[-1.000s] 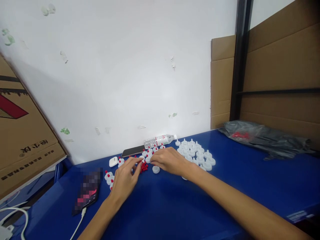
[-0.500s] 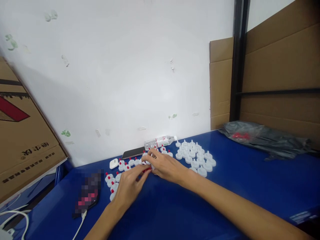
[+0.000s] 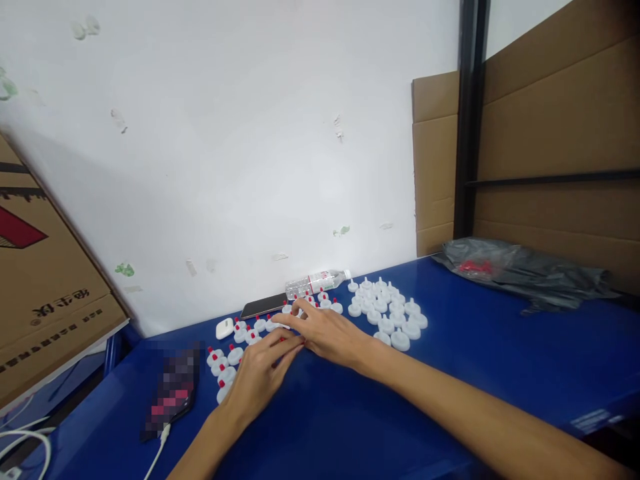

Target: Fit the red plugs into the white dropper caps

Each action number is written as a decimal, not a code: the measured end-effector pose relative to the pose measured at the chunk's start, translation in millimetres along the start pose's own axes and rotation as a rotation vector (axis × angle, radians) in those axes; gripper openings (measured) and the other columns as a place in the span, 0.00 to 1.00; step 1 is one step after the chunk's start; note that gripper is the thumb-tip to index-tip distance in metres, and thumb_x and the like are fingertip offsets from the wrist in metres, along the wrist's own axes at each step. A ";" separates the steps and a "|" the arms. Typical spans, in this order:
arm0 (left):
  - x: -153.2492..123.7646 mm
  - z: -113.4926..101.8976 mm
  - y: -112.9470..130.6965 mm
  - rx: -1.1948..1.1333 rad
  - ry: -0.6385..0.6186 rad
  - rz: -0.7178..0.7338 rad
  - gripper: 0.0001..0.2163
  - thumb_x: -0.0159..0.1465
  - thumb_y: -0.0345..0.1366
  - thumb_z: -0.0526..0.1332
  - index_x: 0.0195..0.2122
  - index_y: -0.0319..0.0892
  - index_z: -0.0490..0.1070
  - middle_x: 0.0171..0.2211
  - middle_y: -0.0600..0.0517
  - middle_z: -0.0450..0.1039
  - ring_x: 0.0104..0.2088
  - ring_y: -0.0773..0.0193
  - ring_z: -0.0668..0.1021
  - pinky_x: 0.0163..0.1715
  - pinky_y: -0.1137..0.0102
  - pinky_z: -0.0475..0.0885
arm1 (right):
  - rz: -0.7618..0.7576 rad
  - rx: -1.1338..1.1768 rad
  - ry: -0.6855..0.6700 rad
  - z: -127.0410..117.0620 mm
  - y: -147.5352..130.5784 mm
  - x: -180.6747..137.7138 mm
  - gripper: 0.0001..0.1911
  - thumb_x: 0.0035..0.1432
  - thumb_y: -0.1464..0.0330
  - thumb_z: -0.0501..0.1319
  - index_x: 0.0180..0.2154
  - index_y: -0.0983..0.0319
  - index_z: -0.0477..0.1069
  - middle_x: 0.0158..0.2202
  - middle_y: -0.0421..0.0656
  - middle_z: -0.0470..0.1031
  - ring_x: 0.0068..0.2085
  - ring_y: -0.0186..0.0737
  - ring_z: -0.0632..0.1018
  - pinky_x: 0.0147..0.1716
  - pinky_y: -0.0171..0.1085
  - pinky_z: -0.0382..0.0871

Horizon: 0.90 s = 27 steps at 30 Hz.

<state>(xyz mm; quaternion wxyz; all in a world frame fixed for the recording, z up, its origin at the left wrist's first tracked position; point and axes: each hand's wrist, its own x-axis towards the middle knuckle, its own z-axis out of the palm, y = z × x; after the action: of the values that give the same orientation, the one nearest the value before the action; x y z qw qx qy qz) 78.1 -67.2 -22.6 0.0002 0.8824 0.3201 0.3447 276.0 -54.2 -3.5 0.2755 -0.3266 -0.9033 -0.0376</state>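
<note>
My left hand is closed, thumb and fingers pinched together, with a bit of a red cap showing between them. Its fingertips meet the fingers of my right hand, which is curled shut; whatever it grips is hidden behind the fingers. To the left and behind my hands stand several white nozzle lids with red tips. On the right is a cluster of white nozzle lids without red tips, their bare spouts pointing up.
A clear plastic bottle lies against the wall beside a dark phone and a white earbud case. A pixelated device with a white cable is at left. Grey plastic bags lie at right on the blue table.
My view has shifted slightly. My fingers have drawn closer together at the same spot, and less red shows between them. The lids stand as before.
</note>
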 end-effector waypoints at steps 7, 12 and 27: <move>-0.4 2.4 2.3 -0.033 0.021 -0.055 0.09 0.68 0.35 0.60 0.41 0.48 0.81 0.40 0.50 0.79 0.40 0.61 0.80 0.40 0.70 0.74 | -0.044 -0.093 -0.017 3.9 -2.4 -0.8 0.36 0.59 0.80 0.54 0.64 0.48 0.50 0.51 0.46 0.66 0.31 0.33 0.73 0.26 0.32 0.65; 4.2 0.1 8.3 -0.195 0.005 -0.270 0.09 0.66 0.38 0.61 0.36 0.45 0.81 0.36 0.50 0.78 0.32 0.64 0.78 0.31 0.72 0.72 | -0.061 -0.077 0.011 1.9 -2.4 -1.3 0.28 0.65 0.74 0.53 0.63 0.50 0.53 0.49 0.46 0.66 0.32 0.34 0.73 0.27 0.32 0.66; 9.1 -10.2 11.1 -0.834 -0.169 -0.567 0.15 0.55 0.43 0.70 0.36 0.38 0.73 0.30 0.54 0.71 0.23 0.71 0.70 0.20 0.76 0.66 | -0.312 -0.113 0.134 8.1 -5.4 -5.5 0.21 0.70 0.73 0.48 0.62 0.53 0.58 0.50 0.44 0.71 0.40 0.34 0.75 0.35 0.33 0.73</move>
<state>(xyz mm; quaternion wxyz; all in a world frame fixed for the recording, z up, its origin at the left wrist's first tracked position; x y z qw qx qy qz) 83.2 -73.2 -6.8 0.4717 0.7107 0.3809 0.3568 272.4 -59.5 -12.5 0.3069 -0.1941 -0.9192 -0.1524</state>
